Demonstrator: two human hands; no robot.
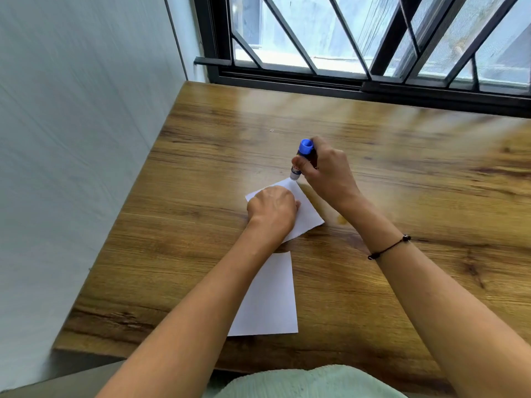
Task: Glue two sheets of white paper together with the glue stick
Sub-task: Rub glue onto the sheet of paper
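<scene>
Two white paper sheets lie on the wooden table [402,173]. The far sheet [307,214] is turned at an angle; my left hand [273,211] rests on it and holds it down, fingers hidden. My right hand [324,170] grips a glue stick [301,159] with a blue end up, tilted, its lower tip touching the far corner of that sheet. The near sheet [270,300] lies flat closer to me, partly under my left forearm.
A pale wall stands along the table's left edge. A window with a black diagonal grille [359,53] runs behind the far edge. A light green cloth [310,383] shows at the bottom, below the table's near edge.
</scene>
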